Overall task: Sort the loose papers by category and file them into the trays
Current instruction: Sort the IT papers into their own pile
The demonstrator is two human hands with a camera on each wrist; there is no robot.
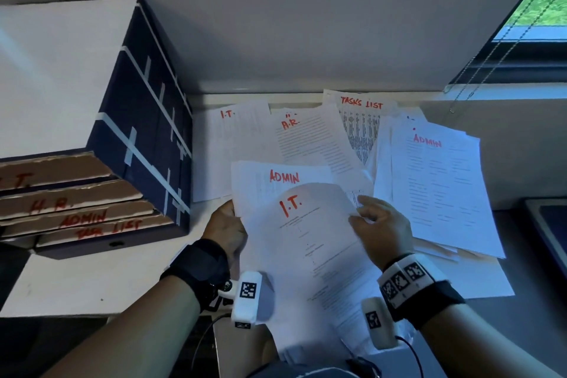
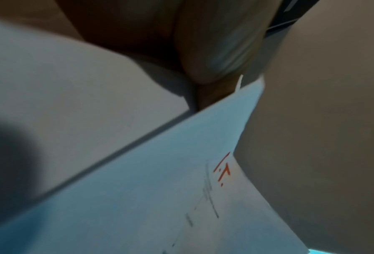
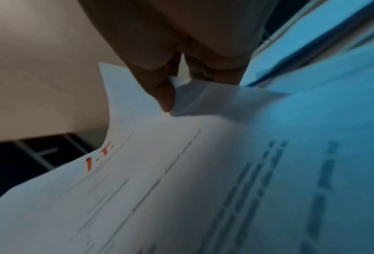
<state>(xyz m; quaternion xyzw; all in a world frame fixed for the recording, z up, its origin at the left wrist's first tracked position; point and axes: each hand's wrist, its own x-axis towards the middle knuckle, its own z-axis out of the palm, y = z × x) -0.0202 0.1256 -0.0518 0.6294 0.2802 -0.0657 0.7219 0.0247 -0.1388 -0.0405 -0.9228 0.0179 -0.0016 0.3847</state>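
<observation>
A white sheet marked "I.T." in red [image 1: 306, 239] [image 2: 181, 189] [image 3: 160, 171] is held up over the desk, curling at its top. My left hand [image 1: 225, 224] grips the left edge of the held papers, its fingers hidden underneath. My right hand [image 1: 379, 224] pinches the I.T. sheet's right edge; the thumb [image 3: 162, 92] presses on a bent corner. Just behind lies a sheet marked "ADMIN" [image 1: 283, 176]. At the left stands a stack of cardboard trays [image 1: 76, 199] labelled I.T., H.R., ADMIN and TASK LIST from top to bottom.
More papers lie spread across the desk: an I.T. sheet [image 1: 228, 132], one marked A.R. [image 1: 306, 138], a TASKS LIST sheet [image 1: 362, 120] and an ADMIN pile [image 1: 438, 181]. The trays' dark blue casing [image 1: 144, 120] rises at left. A window with blind cords [image 1: 478, 70] is at upper right.
</observation>
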